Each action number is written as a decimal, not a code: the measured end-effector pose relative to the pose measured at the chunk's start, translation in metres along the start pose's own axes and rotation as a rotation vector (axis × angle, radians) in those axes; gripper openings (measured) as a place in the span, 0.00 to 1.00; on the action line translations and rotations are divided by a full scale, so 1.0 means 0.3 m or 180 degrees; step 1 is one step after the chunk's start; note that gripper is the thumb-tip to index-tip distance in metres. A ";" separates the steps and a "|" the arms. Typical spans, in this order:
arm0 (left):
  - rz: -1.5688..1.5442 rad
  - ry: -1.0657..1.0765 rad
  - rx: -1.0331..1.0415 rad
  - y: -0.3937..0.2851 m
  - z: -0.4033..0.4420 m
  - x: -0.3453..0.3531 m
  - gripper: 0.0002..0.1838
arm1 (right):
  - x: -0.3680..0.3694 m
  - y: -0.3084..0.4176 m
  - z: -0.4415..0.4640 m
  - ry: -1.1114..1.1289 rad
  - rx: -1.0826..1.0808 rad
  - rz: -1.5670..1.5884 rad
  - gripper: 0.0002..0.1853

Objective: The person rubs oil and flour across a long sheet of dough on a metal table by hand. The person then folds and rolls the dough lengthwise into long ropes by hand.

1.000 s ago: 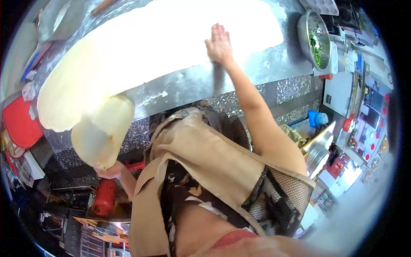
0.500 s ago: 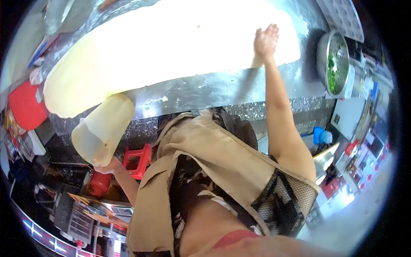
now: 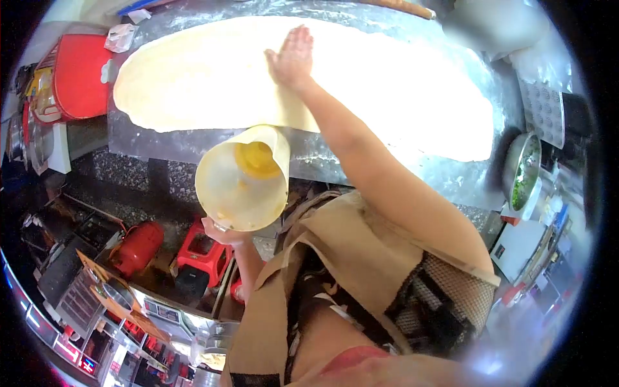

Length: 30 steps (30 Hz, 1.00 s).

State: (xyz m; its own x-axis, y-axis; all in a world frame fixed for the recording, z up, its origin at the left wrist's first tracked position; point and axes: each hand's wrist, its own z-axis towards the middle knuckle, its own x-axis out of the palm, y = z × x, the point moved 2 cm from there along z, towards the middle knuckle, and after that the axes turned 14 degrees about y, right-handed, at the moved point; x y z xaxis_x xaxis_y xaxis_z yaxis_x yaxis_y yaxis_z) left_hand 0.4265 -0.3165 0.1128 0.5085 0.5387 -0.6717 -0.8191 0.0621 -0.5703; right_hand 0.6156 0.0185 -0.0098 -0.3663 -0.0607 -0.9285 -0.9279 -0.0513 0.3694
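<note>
A long, thin sheet of dough (image 3: 193, 77) stretches across the metal worktop, its right part washed out by glare. My right hand (image 3: 294, 59) lies on the dough, palm down, fingers extended and thumb apart. Low on the left, my left hand (image 3: 222, 233) grips a whitish translucent plastic jug (image 3: 225, 171) at its base; part of that hand is hidden behind it. The jug is tilted, its far end at the dough's near edge, and some yellow liquid (image 3: 259, 159) shows inside.
A steel bowl with chopped greens (image 3: 523, 171) stands at the worktop's right end. A rolling pin (image 3: 403, 6) lies along the far edge. To the left is a red container (image 3: 80, 76). Below are a red stool (image 3: 205, 251) and a red gas cylinder (image 3: 138, 247).
The view has swung left. My right hand has moved left along the dough, from near its right end toward the middle. The jug has tilted so that yellow liquid now shows inside.
</note>
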 end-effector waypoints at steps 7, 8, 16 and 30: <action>0.0988 0.0147 0.0831 0.061 -0.018 -0.015 0.40 | -0.125 -0.167 0.009 0.0884 -0.1610 -0.0651 0.42; 0.0581 0.0211 0.0569 0.042 -0.002 -0.012 0.37 | -0.160 -0.250 -0.020 0.0863 -0.1822 -0.0919 0.41; -0.1225 0.0083 -0.0673 -0.004 0.068 -0.020 0.18 | -0.559 -1.053 -0.339 0.1004 0.0020 -0.0659 0.43; -0.3819 -0.0303 -0.2027 -0.097 0.164 -0.016 0.20 | -0.696 -1.750 -0.931 -0.0497 0.2348 -0.0203 0.46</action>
State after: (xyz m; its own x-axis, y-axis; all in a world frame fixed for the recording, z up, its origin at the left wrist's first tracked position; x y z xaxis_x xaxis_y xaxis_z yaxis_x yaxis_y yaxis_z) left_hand 0.4348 -0.2797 0.1559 0.7736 0.4851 0.4076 0.3868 0.1480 -0.9102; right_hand 1.1987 -0.2202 0.0006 -0.2649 0.0648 -0.9621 -0.7338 0.6338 0.2447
